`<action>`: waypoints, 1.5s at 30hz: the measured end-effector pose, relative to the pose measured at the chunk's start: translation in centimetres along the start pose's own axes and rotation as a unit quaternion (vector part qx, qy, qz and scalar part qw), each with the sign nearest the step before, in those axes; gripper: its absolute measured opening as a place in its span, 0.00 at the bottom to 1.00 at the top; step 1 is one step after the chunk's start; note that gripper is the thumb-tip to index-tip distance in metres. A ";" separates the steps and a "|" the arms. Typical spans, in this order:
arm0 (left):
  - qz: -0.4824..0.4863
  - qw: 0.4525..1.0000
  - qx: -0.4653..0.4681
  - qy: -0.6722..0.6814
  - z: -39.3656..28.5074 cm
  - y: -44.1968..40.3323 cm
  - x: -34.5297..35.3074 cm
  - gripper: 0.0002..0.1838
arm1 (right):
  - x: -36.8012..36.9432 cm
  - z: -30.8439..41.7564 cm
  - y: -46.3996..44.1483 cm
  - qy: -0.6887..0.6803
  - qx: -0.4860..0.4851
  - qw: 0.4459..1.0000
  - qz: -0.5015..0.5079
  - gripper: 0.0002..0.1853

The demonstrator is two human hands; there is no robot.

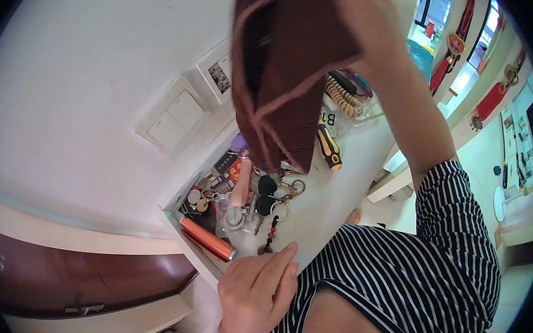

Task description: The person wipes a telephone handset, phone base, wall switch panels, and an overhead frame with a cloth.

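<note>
My right hand (375,17), blurred at the top of the head view, grips the side of a brown fabric bag (313,44) with lighter piping. The bag hangs tilted above a white tabletop and its dark opening faces left. My left hand (251,293) rests at the near edge, fingers loosely stretched, holding nothing. Just beyond its fingertips lies a bunch of keys (267,194) with a black fob, metal rings and a beaded strap (272,232). Part of the surface behind the bag is hidden.
An orange cylinder (208,238) lies along the left edge, beside small odds and ends and a clear plastic bag (236,218). A yellow-black screwdriver (328,146) and a coiled cord (344,98) are at the right. Wall switches (174,120) sit behind.
</note>
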State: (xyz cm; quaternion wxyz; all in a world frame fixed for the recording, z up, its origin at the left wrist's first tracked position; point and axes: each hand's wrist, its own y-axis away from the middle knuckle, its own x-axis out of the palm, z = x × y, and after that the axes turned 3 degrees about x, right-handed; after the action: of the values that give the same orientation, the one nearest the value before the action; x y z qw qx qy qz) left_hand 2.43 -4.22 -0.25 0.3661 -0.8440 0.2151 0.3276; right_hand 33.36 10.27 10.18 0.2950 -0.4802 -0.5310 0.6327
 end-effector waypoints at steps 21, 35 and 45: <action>-0.016 0.989 -0.142 -0.042 -0.3 -0.6 1.2 0.11 | -13.6 4.6 15.1 -0.473 0.527 0.652 -0.270 0.22; 0.064 0.967 -0.220 0.112 -6.2 -4.6 8.8 0.59 | -12.2 5.8 16.2 -0.762 0.362 0.535 0.053 0.30; -0.322 0.905 -0.208 0.184 -7.4 -10.8 15.9 0.21 | -12.5 -5.3 23.1 -0.726 0.158 0.627 0.235 0.13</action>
State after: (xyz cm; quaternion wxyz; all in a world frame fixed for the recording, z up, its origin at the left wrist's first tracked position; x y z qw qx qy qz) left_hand 22.93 -4.85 -2.58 0.2216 -0.9696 -0.0783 0.0679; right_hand 45.97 -4.77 -8.09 -0.2733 0.0796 -0.3339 0.8986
